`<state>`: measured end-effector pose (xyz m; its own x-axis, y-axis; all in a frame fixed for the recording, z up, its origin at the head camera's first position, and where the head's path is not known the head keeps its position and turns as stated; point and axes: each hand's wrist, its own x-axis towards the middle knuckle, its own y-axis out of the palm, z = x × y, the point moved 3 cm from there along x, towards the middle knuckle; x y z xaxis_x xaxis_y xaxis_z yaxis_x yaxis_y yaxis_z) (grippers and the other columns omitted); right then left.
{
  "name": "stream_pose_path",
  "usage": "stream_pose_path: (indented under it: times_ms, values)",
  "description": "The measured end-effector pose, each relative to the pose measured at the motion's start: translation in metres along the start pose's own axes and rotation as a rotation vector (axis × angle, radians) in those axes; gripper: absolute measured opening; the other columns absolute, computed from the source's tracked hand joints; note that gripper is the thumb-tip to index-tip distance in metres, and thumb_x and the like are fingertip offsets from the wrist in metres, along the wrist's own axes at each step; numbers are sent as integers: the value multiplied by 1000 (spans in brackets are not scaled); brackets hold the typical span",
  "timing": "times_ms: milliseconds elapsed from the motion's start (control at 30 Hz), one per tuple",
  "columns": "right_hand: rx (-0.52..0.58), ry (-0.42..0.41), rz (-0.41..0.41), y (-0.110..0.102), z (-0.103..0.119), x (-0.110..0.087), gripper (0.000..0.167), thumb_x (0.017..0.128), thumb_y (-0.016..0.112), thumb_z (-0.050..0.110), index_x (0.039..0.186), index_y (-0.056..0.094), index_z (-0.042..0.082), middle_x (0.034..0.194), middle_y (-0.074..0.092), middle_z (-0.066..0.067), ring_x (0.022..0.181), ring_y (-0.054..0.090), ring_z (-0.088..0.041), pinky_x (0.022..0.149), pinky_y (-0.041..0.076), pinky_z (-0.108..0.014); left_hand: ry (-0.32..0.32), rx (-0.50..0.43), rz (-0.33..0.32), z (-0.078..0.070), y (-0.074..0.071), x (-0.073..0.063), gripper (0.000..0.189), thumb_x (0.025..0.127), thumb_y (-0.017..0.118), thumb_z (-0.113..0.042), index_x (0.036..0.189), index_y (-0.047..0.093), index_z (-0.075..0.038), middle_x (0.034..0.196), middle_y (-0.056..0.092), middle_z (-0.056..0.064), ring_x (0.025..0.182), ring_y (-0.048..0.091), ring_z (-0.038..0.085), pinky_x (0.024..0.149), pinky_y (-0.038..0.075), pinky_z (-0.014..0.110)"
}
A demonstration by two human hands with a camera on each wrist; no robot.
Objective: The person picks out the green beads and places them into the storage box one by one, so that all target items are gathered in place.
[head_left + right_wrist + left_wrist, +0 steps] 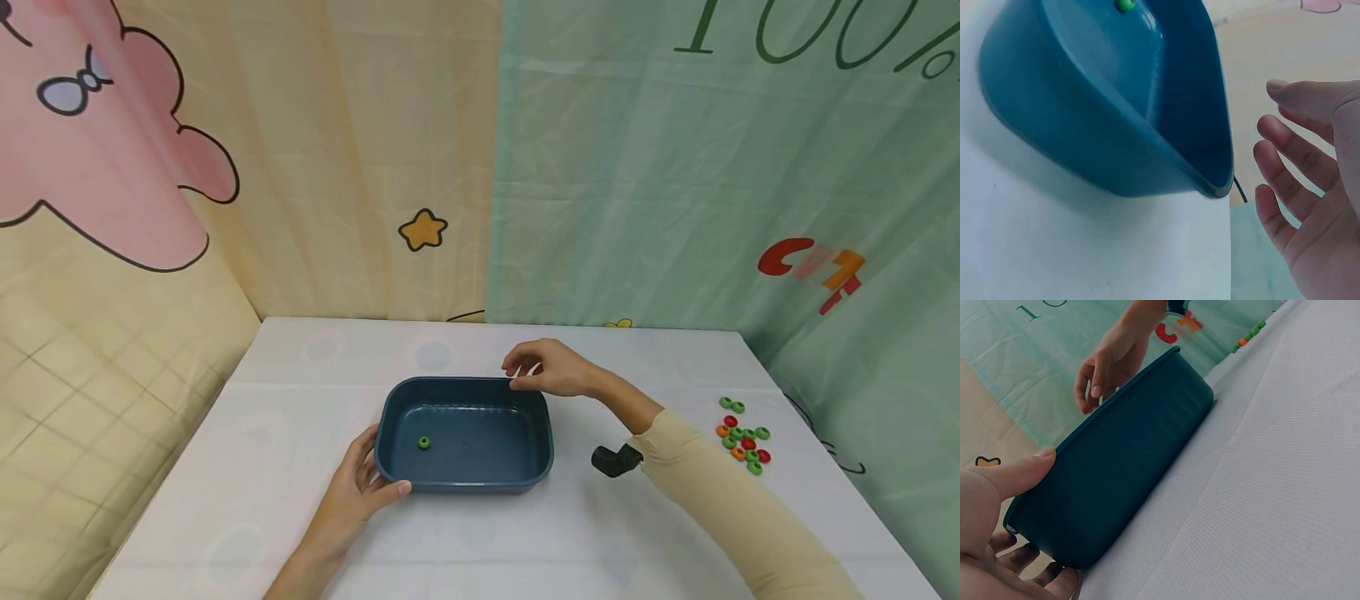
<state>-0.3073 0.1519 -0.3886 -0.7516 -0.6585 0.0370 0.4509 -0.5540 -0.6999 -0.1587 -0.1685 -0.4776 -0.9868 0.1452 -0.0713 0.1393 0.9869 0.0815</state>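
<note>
A dark blue rectangular basin (483, 442) stands on the table, with one small green bead (423, 442) lying inside it toward the left. My left hand (347, 493) grips the basin's near left corner. In the left wrist view the thumb (1029, 472) lies against the rim and the other fingers bend around the corner below. Above the basin's far right corner is my right hand (557, 367), its fingers loosely bent with nothing between them. The right wrist view shows that hand (1316, 169) apart from the basin wall (1085, 137).
Several green, red and orange beads (748, 444) lie loose on the right side of the white-covered table (480, 550). A black wrist-worn device (615, 460) sticks out beside the right sleeve. Printed curtains (637, 183) hang behind the table's far edge.
</note>
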Motion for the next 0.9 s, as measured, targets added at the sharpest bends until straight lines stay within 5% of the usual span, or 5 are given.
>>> stream_pose_path:
  times_ms: [433,733,900]
  values:
    - [-7,58,-57,-14,-17,-28,23,95,76,13,117,72,8,108,71,-9,97,67,-20,87,60,-38,-12,4,-5,0,0,1,97,86,81,3,162,23,-13,168,22,9,153,23,33,116,35,34]
    - [-2,115,-103,-28,-29,-51,24,96,76,13,118,71,7,113,69,-16,97,66,-21,91,59,-41,12,-10,2,1,1,2,97,86,81,4,162,23,-12,167,22,10,152,25,33,109,40,19]
    - [-6,136,-125,-36,-34,-65,26,97,77,18,119,71,7,113,70,-8,98,65,-20,93,58,-41,7,-5,-6,0,1,1,97,86,81,5,162,23,-11,167,22,10,152,25,34,108,40,18]
